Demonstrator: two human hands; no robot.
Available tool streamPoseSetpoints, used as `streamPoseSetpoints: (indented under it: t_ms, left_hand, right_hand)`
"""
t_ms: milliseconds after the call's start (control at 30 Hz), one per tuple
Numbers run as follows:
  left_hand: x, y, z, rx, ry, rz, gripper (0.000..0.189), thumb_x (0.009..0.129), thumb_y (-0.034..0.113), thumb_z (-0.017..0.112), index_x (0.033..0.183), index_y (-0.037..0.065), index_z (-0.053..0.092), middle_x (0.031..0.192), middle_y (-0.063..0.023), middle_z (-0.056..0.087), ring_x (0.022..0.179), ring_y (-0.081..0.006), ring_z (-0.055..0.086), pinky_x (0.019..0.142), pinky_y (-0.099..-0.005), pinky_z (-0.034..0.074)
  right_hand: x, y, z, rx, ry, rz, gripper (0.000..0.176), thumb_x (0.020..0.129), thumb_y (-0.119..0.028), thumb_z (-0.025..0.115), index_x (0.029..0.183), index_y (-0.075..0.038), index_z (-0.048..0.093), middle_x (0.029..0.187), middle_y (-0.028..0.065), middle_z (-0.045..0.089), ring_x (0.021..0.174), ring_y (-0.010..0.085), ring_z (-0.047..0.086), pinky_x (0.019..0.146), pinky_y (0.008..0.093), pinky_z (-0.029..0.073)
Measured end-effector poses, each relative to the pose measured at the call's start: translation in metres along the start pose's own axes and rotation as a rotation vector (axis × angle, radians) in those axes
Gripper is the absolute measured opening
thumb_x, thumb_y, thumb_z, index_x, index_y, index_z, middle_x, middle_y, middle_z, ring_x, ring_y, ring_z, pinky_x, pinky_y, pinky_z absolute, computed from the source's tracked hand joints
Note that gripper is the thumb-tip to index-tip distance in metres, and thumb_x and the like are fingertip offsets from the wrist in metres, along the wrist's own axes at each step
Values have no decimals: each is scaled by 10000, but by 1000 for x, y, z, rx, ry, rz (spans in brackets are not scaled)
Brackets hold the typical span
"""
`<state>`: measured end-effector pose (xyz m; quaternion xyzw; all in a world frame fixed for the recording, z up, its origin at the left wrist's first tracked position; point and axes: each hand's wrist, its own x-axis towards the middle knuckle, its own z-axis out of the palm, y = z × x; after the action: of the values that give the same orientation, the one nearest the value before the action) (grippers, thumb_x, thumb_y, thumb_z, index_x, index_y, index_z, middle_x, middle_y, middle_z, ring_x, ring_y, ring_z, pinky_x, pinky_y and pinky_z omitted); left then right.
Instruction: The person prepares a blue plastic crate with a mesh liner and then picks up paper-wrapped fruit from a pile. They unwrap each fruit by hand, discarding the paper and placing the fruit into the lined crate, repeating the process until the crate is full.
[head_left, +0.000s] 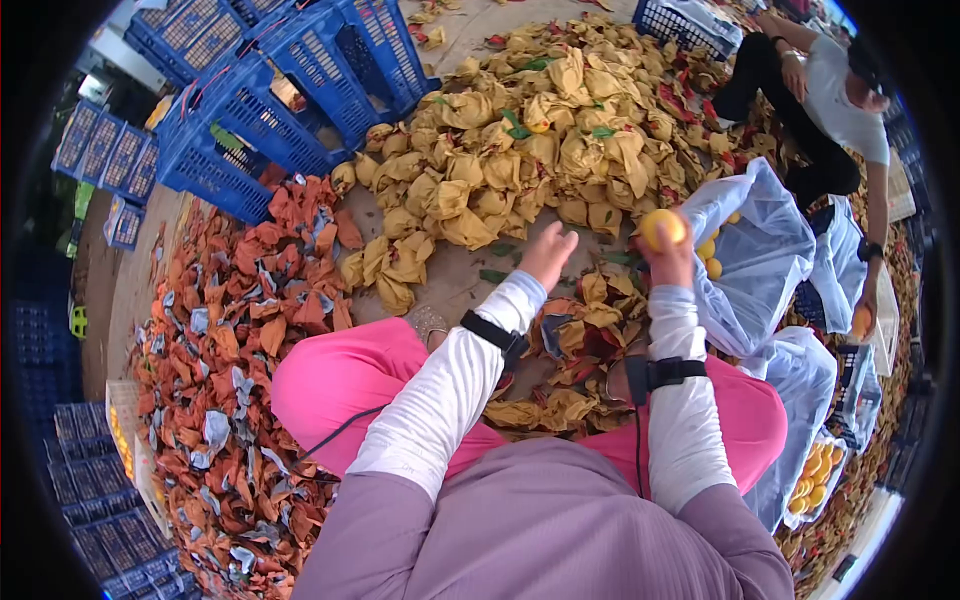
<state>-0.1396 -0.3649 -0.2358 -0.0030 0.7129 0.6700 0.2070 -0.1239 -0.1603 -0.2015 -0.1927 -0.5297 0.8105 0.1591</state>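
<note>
The right hand (673,264) grips an orange fruit (663,229) beside a plastic liner (758,245) holding more; the left hand (547,256), fingers slightly parted, is empty. Near right, a lined crate (841,462) holds piled fruit (812,482).

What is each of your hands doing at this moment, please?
Left hand: open, holding nothing.
Right hand: closed around a yellow-orange fruit.

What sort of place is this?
Probably a fruit-packing shed: there is a heap of paper-wrapped fruit, blue crates stand behind, and a plastic bag holds unwrapped fruit.
</note>
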Motion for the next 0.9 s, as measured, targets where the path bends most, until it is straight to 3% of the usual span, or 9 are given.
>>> streamPoseSetpoints:
  t_ms: [100, 200, 267, 333, 400, 467, 733, 833, 900]
  left_hand:
    - [63, -101, -80, 168, 535, -12, 527, 745, 419, 612, 1082, 20, 541, 993, -143, 598, 937, -273, 561, 808, -351, 437]
    - [48, -135, -161, 634, 1042, -548, 584, 640, 334, 697, 1107, 29, 522, 1121, -196, 529, 1043, -351, 501, 884, -386, 419]
    - [19, -158, -211, 507, 1118, -699, 710, 621, 319, 719, 1217, 64, 431, 1207, -197, 458, 1093, -339, 473, 911, -375, 410]
    - [14, -188, -224, 504, 1122, -745, 744, 599, 322, 737, 1226, 73, 423, 1210, -192, 463, 1094, -331, 476, 915, -369, 409]
    - [10, -221, -233, 514, 1116, -804, 813, 557, 329, 773, 1243, 92, 406, 1215, -182, 472, 1097, -315, 482, 924, -356, 408]
    - [12, -243, -242, 532, 1103, -850, 884, 515, 336, 808, 1260, 110, 390, 1221, -172, 481, 1100, -299, 487, 933, -343, 407]
    - [8, -254, -241, 435, 1068, -899, 886, 539, 293, 784, 1269, 76, 330, 1212, -193, 468, 1097, -321, 486, 941, -368, 403]
    - [16, -291, -241, 247, 1207, -829, 782, 563, 309, 765, 1198, 31, 405, 1218, -195, 473, 1123, -313, 473, 948, -375, 397]
    - [16, -275, -234, 0, 950, -961, 635, 581, 362, 749, 1057, 22, 501, 1011, -146, 577, 903, -283, 560, 805, -374, 463]
  right_hand:
    - [107, 9, -114, -46, 500, -407, 534, 734, -160, 710, 1160, -120, 391, 1026, 98, 476, 833, 225, 520, 594, 332, 498]
    - [165, 13, -230, -351, 747, -286, 657, 660, -222, 760, 1180, -112, 373, 1028, 111, 496, 842, 244, 534, 592, 370, 493]
    - [182, 30, -290, -673, 710, -171, 703, 640, -257, 767, 1196, -106, 365, 1046, 118, 496, 877, 248, 531, 682, 380, 490]
    - [161, 38, -289, -1140, 674, -173, 697, 643, -285, 744, 1196, -58, 385, 1110, 152, 481, 978, 265, 516, 862, 356, 429]
    - [180, 86, -359, -1301, 612, -316, 694, 660, -364, 712, 1212, -75, 406, 1032, 156, 538, 962, 289, 542, 871, 373, 425]
    - [158, 74, -320, -1463, 462, -240, 645, 690, -366, 695, 1203, -75, 433, 952, 138, 566, 896, 269, 558, 830, 353, 438]
    - [133, 54, -260, -1388, 424, -136, 506, 763, -336, 661, 1138, -36, 504, 858, 113, 579, 788, 206, 559, 744, 314, 453]
    - [131, 49, -245, -901, 593, -413, 369, 793, -165, 637, 1111, -23, 513, 832, 83, 569, 782, 153, 546, 715, 275, 455]
    - [130, 49, -217, -968, 720, -633, 342, 802, -146, 622, 1097, -13, 512, 851, 77, 562, 782, 139, 536, 713, 267, 451]
